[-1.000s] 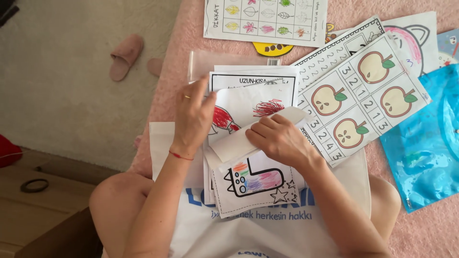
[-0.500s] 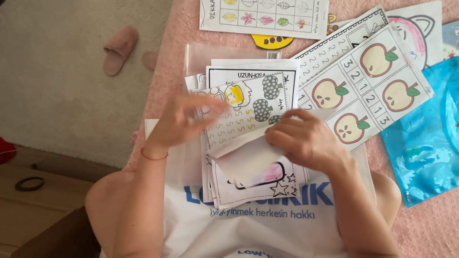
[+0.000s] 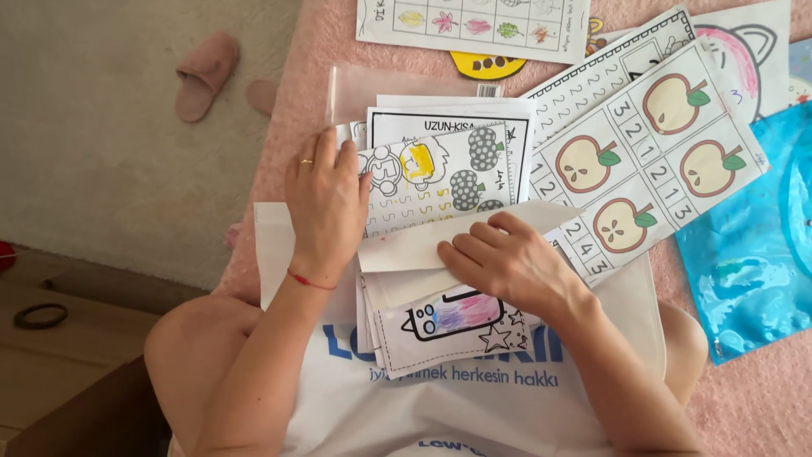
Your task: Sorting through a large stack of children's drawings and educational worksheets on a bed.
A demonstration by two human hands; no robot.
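Note:
My left hand (image 3: 326, 203) lies flat on the left edge of a stack of worksheets, fingers together, a ring on one finger and a red thread at the wrist. Beside it the top sheet (image 3: 444, 173) shows grey apples and a yellow figure. My right hand (image 3: 506, 262) presses down a folded white paper (image 3: 423, 247) across the stack. Below that fold, a coloured drawing with stars (image 3: 452, 326) peeks out. The stack rests on a white cloth bag (image 3: 474, 398) over my lap.
An apple counting sheet (image 3: 647, 152) and more worksheets spread right on the pink blanket (image 3: 753, 406). A blue plastic pouch (image 3: 753, 245) lies far right. A leaf chart (image 3: 474, 21) sits at the top. A pink slipper (image 3: 203, 72) is on the beige carpet, left.
The sheet with the red scribble has been turned over, uncovering the grey-apple sheet. My left hand swung away and came back down flat on the stack; my right hand pushed the folded paper down.

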